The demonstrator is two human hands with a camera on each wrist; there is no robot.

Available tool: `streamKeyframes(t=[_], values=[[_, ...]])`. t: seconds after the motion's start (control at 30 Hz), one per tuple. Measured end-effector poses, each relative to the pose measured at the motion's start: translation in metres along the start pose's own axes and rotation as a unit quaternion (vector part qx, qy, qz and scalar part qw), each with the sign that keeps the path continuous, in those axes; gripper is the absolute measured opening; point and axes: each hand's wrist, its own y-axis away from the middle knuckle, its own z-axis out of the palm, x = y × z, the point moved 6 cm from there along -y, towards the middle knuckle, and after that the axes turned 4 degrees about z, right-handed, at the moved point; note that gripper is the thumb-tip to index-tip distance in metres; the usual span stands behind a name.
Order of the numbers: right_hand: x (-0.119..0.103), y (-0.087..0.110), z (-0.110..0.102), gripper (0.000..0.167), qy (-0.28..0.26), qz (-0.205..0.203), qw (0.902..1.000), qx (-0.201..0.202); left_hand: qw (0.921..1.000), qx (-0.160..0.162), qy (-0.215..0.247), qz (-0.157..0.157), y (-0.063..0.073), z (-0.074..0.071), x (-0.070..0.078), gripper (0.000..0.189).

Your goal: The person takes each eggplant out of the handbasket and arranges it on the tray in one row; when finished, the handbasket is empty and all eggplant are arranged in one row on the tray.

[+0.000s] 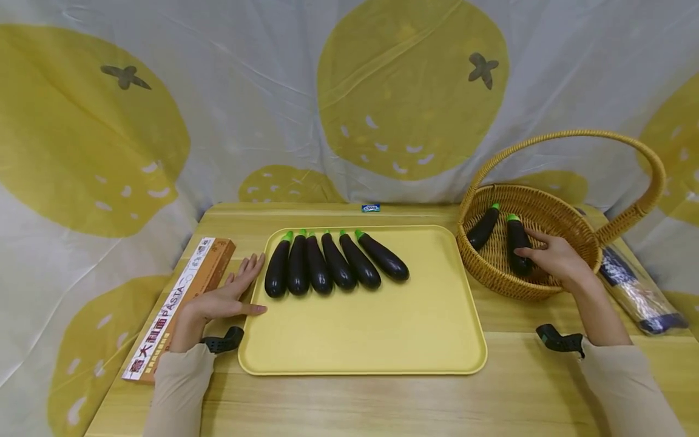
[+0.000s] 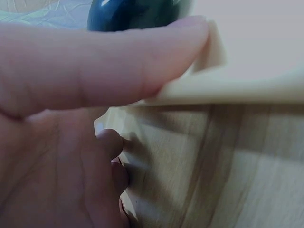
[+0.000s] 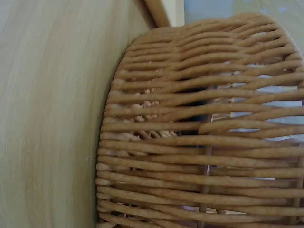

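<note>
Several dark purple eggplants (image 1: 319,267) with green tips lie in a row on the yellow tray (image 1: 360,340). My left hand (image 1: 226,297) rests at the tray's left edge with its fingers spread; in the left wrist view its straight thumb (image 2: 118,66) lies over the rim. Inside the wicker basket (image 1: 491,282), my right hand (image 1: 557,258) grips an eggplant (image 1: 516,240), thumb across it and fingers on its right side. Another eggplant (image 1: 484,227) leans on the basket's left inner wall. Woven cane hides most of the right hand in the right wrist view.
A long pasta box (image 1: 177,309) lies left of the tray, under the left forearm. The basket's tall handle (image 1: 573,133) arches above it. Right of the basket is a clear plastic package (image 1: 639,291); a small blue packet (image 1: 371,208) sits at the table's back edge.
</note>
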Motion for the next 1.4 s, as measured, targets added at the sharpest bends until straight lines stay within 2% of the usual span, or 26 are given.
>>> streamKeyframes(t=[0.2, 0.37, 0.67, 0.87, 1.03, 1.23, 1.4], values=[[-0.002, -0.003, 0.002, 0.082, -0.003, -0.012, 0.9999, -0.007, 1.0, 0.001, 0.005, 0.001, 0.0, -0.001, 0.002, 0.114], [-0.004, -0.003, 0.004, 0.073, -0.001, -0.035, 0.9991, -0.023, 1.0, 0.001, 0.003, 0.003, 0.0, -0.001, 0.002, 0.114], [-0.003, -0.005, 0.002, 0.077, 0.002, -0.035, 0.9992, 0.02, 1.0, 0.004, -0.003, -0.001, 0.001, -0.002, 0.0, 0.113], [-0.002, -0.003, 0.003, 0.079, 0.027, -0.043, 0.9984, 0.024, 1.0, 0.0, -0.005, -0.002, 0.001, 0.0, 0.0, 0.112], [0.0, 0.001, 0.001, 0.079, 0.007, -0.035, 0.9987, 0.038, 0.9999, 0.001, -0.011, -0.003, -0.001, 0.0, 0.001, 0.111], [-0.008, 0.015, -0.006, 0.078, -0.007, -0.039, 0.9975, 0.059, 0.9999, -0.001, -0.012, 0.001, -0.002, 0.0, 0.001, 0.111], [-0.021, 0.039, -0.015, 0.077, -0.002, -0.056, 0.996, 0.07, 0.9999, 0.003, -0.01, -0.002, 0.0, -0.001, 0.0, 0.112]])
